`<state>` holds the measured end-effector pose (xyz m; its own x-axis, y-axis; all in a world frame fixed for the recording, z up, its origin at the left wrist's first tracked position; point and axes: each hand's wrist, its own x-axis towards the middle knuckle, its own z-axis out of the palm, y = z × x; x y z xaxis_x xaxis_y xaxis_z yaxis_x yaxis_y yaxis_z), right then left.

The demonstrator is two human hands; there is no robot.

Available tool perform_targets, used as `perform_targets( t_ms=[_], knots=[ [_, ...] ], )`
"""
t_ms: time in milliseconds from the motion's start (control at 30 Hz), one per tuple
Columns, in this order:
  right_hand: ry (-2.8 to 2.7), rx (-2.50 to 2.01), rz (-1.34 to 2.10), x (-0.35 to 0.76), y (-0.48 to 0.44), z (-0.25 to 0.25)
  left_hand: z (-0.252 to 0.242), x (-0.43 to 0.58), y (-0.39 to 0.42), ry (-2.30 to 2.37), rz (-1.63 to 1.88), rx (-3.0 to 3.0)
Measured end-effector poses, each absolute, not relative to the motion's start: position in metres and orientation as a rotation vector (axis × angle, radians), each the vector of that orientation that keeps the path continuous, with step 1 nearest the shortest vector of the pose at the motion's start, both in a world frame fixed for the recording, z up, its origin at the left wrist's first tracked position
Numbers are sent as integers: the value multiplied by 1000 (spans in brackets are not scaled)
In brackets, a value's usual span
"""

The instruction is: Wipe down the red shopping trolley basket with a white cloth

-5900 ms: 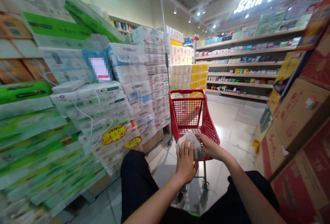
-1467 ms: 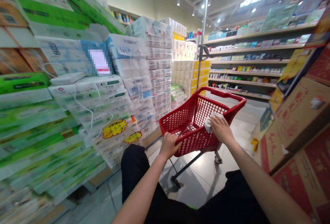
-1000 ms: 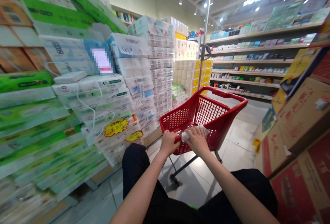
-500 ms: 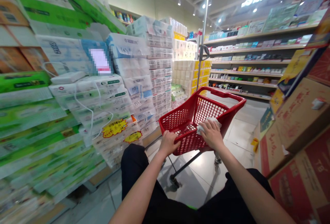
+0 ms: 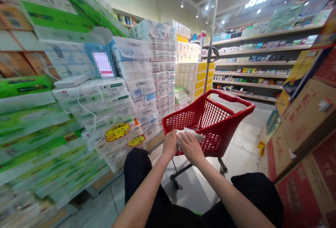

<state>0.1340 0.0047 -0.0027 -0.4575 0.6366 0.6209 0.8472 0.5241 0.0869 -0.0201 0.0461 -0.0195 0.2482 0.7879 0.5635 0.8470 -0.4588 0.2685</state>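
One cart [image 5: 232, 129], one cloth [image 5: 193, 136] and two hands are counted at the work.

Position: the red plastic mesh cart stands on the tiled floor [image 5: 245, 138] just in front of the person's knees. The white cloth lies on the cart's near rim, at the corner closest to the person.

Grip: the left hand [image 5: 170, 144] is closed over the near rim, fingers curled on it, right beside the cloth. The right hand [image 5: 191, 147] lies palm down on the cloth with fingers stretched out. Its grip is wide and flat, pressing rather than pinching.

Handling, as judged:
- The cloth looks thin, soft and very light. It would crumple or slide off the smooth rim if not pinned, so a flat palm or a bunched hold in the fingers suits it.
- The cart looks light and stiff, and it stands on castors, two of which are in view, so it may roll under a push. The thick rolled rim is the sound place to hold. The mesh walls look weaker.

Surroundings: one metal pole [image 5: 213, 35] rises from the cart's far side. Stacked tissue packs [image 5: 99, 95], too many to count, fill the left. Several cardboard boxes [image 5: 304, 116] stand on the right, with stocked shelves [image 5: 249, 67] behind.
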Motion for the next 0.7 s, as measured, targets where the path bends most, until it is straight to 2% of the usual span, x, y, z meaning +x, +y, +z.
perform_targets(
  t_ms=[167, 367, 567, 700],
  knots=[
    [-2252, -1262, -525, 183, 12, 9, -19, -18, 39, -1533, -1066, -2524],
    [-2164, -1413, -606, 244, 28, 21, -14, -25, 44, -1497, -931, -2501],
    [-2062, -1516, -659, 215, 20, 19, -5, -3, 36, -1511, -701, -2311],
    [-2106, -1480, -632, 188, 10, 16, -5, 23, 22, -1476, -701, -2348]
  ],
)
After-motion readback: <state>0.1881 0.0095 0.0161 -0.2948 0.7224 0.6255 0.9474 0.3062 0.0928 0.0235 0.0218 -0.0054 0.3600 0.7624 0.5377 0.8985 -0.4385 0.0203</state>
